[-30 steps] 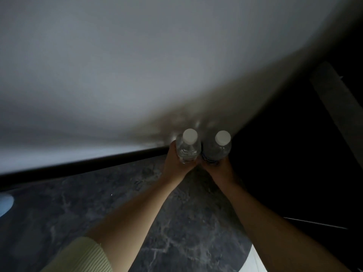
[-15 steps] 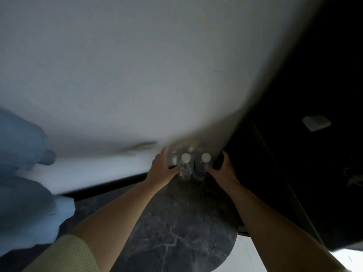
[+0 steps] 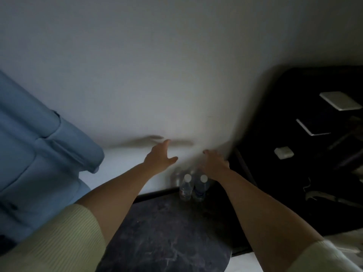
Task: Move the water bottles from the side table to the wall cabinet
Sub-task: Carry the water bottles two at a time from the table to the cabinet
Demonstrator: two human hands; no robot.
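Two clear water bottles with white caps stand upright side by side at the far edge of the dark marble side table (image 3: 163,232), against the white wall. The left bottle (image 3: 185,188) touches the right bottle (image 3: 200,188). My left hand (image 3: 159,160) hovers above and to the left of them with fingers spread and holds nothing. My right hand (image 3: 215,161) hangs above and slightly right of the bottles, fingers loosely bent, also holding nothing. Neither hand touches a bottle.
A blue upholstered chair (image 3: 35,154) fills the left side. To the right is a dark cabinet or shelf area (image 3: 294,154) with a few pale flat objects (image 3: 340,100) and cables. A white wall lies behind the table.
Both hands have let go of the bottles and lifted away from them. The bottles now stand alone on the table. The view has pulled back and shows more of the chair and the dark area.
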